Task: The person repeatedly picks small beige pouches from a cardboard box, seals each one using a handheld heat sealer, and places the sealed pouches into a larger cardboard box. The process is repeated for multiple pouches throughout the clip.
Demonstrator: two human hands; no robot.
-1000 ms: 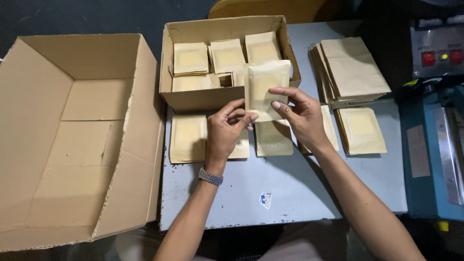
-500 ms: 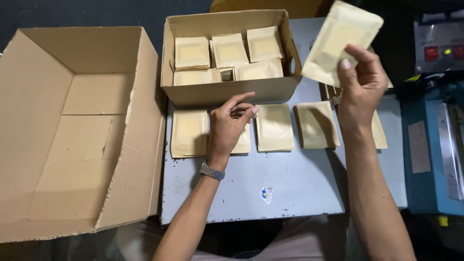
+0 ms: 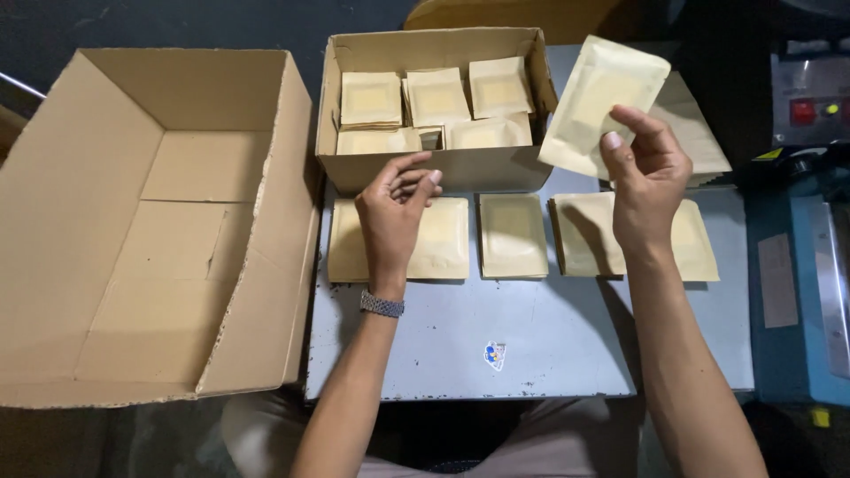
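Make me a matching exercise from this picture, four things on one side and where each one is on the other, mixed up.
1. raised pouch
2. wristwatch
3. sticker
4. big empty carton

A. on the grey table, near its front edge
B. pinched in the right hand
C. left of the table
D. on the left hand's wrist

Pairs: 1-B, 2-D, 3-A, 4-C

Grey metal table (image 3: pixel 549 345); small cardboard box (image 3: pixel 443 168), row of flat tan pouches (image 3: pixel 513 237), small sticker (image 3: pixel 495 355)
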